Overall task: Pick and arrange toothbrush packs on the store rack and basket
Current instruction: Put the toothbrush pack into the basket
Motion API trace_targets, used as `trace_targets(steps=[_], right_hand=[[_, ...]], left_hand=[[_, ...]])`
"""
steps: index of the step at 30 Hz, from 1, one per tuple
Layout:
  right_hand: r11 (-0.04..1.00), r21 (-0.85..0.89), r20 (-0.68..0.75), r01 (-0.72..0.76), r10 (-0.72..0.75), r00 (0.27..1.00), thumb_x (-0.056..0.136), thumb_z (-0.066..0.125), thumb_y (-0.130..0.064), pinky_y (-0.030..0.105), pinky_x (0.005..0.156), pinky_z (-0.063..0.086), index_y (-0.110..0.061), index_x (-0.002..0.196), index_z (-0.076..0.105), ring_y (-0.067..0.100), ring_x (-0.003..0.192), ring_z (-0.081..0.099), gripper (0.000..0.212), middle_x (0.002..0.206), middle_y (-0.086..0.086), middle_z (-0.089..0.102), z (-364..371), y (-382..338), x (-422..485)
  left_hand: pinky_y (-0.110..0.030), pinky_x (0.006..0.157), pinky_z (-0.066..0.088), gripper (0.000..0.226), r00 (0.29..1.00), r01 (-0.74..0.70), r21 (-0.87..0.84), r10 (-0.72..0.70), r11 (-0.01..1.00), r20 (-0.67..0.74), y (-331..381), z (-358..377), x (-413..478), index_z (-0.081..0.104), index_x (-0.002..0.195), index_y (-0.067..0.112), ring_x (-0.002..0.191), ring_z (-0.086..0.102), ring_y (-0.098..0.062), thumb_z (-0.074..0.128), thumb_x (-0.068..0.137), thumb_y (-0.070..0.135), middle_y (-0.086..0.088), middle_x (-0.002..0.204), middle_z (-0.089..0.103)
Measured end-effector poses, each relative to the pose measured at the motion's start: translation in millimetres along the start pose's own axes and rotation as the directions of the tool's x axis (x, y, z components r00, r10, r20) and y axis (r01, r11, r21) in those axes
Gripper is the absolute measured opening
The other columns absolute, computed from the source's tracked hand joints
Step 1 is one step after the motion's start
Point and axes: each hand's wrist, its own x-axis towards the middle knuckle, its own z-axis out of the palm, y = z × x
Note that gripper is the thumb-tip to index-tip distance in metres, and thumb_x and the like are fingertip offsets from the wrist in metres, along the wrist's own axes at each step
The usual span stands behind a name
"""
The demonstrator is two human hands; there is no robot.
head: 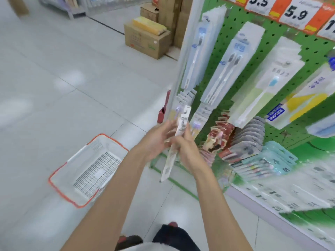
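Shop aisle, pale tiled floor (pixel 68 91) — both my hands on one toothbrush pack (pixel 167 164).
My left hand (pixel 159 140) and right hand (pixel 187 151) grip it upright beside the green pegboard rack (pixel 272 31); the orange-rimmed basket (pixel 72 167) sits on the floor at left — cardboard boxes (pixel 145 44) beyond.

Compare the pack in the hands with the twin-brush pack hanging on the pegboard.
The held pack is narrow and white; the twin-brush pack is wider and pale blue. The held pack is off the rack, slanted between the left hand and right hand; the twin-brush pack hangs on the green pegboard. Both are long, slim packs.
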Motion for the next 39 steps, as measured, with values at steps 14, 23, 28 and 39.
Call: trace_targets(steps=[14,23,28,39], right_hand=[[0.635,0.579,0.187,-0.511,0.507,0.841,0.096,0.032,-0.006,0.046,0.111,0.035,0.002,0.102,0.056,0.036,0.105,0.056,0.026,0.098,0.018,0.063,189.9,96.8,120.4],[0.553,0.452,0.254,-0.7,0.673,0.695,0.102,0.032,-0.006,0.047,0.098,0.042,0.001,0.126,0.047,0.036,0.106,0.057,0.03,0.115,0.02,0.058,238.8,214.8,254.3],[0.457,0.302,0.213,-0.837,0.823,0.526,0.103,0.038,-0.003,0.036,0.106,0.04,0.006,0.109,0.053,0.03,0.125,0.053,0.019,0.103,0.018,0.06,273.5,335.5,325.4],[0.419,-0.156,0.132,-0.894,0.906,0.402,0.102,0.04,-0.009,0.031,0.07,0.046,-0.004,0.096,0.045,0.023,0.085,0.061,0.009,0.093,0.014,0.051,332.5,667.7,469.6]], left_hand=[[-0.04,0.099,0.046,0.031,0.742,0.188,0.313,0.074,0.931,-0.666,-57.4,-245.0,-19.5,0.062,0.125,0.023,0.115,0.059,-0.025,0.062,0.094,0.022,0.0,0.122,0.061],[-0.027,0.082,0.042,0.049,0.785,0.399,0.49,-0.013,0.775,-0.619,-122.8,-372.7,32.4,0.065,0.114,0.027,0.096,0.06,-0.016,0.087,0.07,0.029,0.006,0.102,0.064],[-0.031,0.101,0.038,0.068,0.687,0.556,0.5,-0.028,0.664,-0.726,-212.8,-466.9,71.3,0.05,0.141,0.018,0.122,0.051,-0.026,0.08,0.08,0.025,-0.009,0.132,0.056],[-0.03,0.089,0.04,0.068,0.654,0.696,0.56,-0.074,0.45,-0.753,-494.7,-708.9,158.9,0.043,0.146,0.02,0.115,0.054,-0.025,0.072,0.086,0.037,-0.009,0.126,0.057]])
